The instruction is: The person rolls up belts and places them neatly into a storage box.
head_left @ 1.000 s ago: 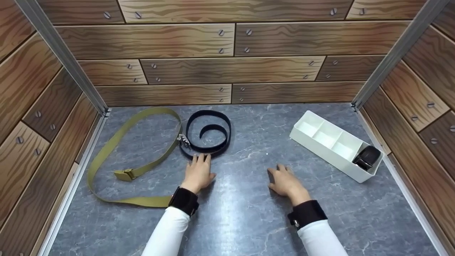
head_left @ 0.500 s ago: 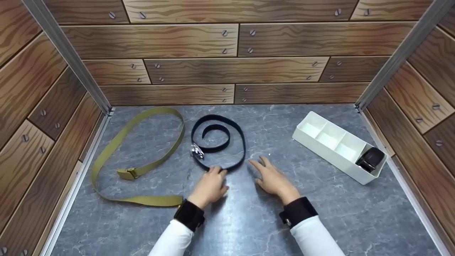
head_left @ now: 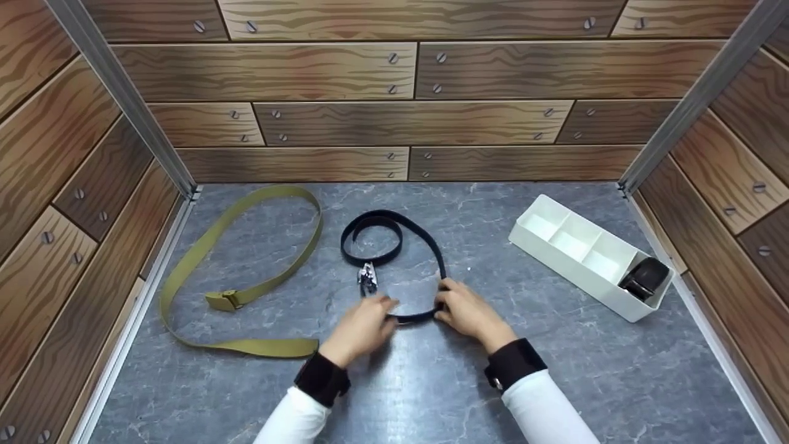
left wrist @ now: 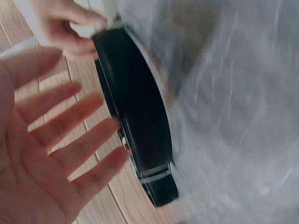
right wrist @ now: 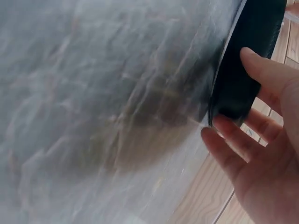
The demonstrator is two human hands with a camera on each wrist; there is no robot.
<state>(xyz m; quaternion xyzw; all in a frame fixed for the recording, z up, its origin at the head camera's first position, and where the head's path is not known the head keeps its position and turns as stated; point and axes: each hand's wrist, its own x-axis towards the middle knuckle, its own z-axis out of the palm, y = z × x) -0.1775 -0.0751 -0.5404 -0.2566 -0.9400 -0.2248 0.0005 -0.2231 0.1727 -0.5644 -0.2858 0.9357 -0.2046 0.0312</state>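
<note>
A black belt [head_left: 434,243] stands on edge on the grey marbled surface, its far part coiled in a ring and its silver buckle [head_left: 368,279] at the loop's left side. My right hand [head_left: 471,311] pinches the near right bend of the loop, thumb on one face and fingers on the other in the right wrist view. Beside the near left part of the belt is my left hand [head_left: 362,328]. In the left wrist view its fingers [left wrist: 70,121] are spread and straight, close to the strap, and I cannot tell whether they touch it.
An olive webbing belt [head_left: 185,265] with a matching buckle [head_left: 223,300] lies in an open loop at left. A white divided tray [head_left: 567,277] stands at right, a rolled black belt [head_left: 644,279] in its nearest compartment. Wood-patterned walls [head_left: 394,123] enclose the surface.
The black belt has shifted right and nearer, and its loop has been pulled wider. My right hand has moved left and taken hold of it. The left hand has moved nearer with its fingers now spread.
</note>
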